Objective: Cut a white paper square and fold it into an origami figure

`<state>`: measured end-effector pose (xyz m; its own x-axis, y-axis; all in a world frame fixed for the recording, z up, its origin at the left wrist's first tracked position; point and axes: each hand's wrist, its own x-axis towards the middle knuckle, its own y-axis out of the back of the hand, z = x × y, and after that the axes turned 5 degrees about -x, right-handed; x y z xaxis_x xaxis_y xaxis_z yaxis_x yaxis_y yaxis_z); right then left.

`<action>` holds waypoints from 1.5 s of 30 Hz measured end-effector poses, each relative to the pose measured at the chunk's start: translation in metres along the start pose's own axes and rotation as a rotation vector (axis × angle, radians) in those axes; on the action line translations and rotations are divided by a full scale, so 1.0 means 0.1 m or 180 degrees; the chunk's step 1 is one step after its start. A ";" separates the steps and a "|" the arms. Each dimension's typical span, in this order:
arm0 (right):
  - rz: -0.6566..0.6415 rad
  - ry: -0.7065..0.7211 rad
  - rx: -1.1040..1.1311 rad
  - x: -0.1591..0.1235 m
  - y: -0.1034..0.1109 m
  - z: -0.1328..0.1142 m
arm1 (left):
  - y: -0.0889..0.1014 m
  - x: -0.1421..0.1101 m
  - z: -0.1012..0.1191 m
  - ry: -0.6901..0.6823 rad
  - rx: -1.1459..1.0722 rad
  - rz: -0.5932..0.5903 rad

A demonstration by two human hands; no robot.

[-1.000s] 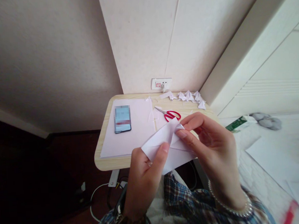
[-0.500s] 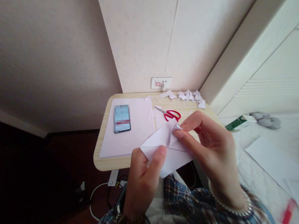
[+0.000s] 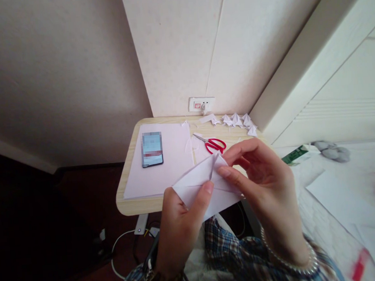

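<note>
A partly folded sheet of white paper (image 3: 193,176) is held in the air above the table's front edge, with creases meeting near its middle. My left hand (image 3: 186,217) is closed on its left side, thumb pressed flat on the crease and the other fingers beneath. My right hand (image 3: 264,182) pinches the upper right flap between thumb and forefinger. Just beyond the paper lie red-handled scissors (image 3: 215,145), blades pointing left. Several small folded white paper pieces (image 3: 236,120) stand in a group at the table's back right corner.
On the wooden table (image 3: 123,203), a phone (image 3: 152,149) rests on a stack of white paper (image 3: 177,175). A wall socket (image 3: 201,104) with a plug is behind. To the right, loose sheets (image 3: 336,198), a green-and-white box (image 3: 299,154) and a red object (image 3: 360,265) lie on a white quilted surface.
The right hand's pinched flap has turned down flatter against the paper. My left thumb has slid slightly right and up along the crease.
</note>
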<state>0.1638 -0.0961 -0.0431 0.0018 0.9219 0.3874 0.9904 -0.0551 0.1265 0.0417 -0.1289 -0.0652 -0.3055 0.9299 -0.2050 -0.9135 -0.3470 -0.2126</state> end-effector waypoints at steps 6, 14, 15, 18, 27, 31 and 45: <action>-0.0066 -0.0370 0.0015 0.00 0.01 -0.04 | -0.02 -0.01 -0.01 -0.0014 -0.0167 -0.0178; -0.0297 -0.0117 -0.0551 0.04 0.07 -0.03 | 0.03 0.13 -0.08 -0.0371 -0.0169 -0.0479; -0.0360 -0.0040 -0.0640 0.04 0.08 -0.02 | 0.05 0.14 -0.05 -0.0418 -0.0116 -0.0511; -0.0550 0.0210 -0.0868 0.07 0.11 0.00 | 0.11 0.16 0.05 -0.0691 0.0047 -0.0605; -0.0819 0.0495 -0.1196 0.07 0.10 -0.07 | 0.15 0.12 0.08 -0.1389 0.0325 -0.0427; -0.0831 0.0502 -0.1237 0.06 0.09 -0.09 | 0.13 0.11 0.05 -0.1729 0.0240 -0.0200; -0.0916 0.0471 -0.1318 0.07 0.07 -0.08 | 0.17 0.14 0.06 -0.1916 0.0393 -0.0474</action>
<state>0.1697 -0.0928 -0.0317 -0.3116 0.8596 0.4049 0.8104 0.0179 0.5855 0.0200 -0.1212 -0.0656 -0.2375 0.8854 0.3995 -0.9712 -0.2252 -0.0782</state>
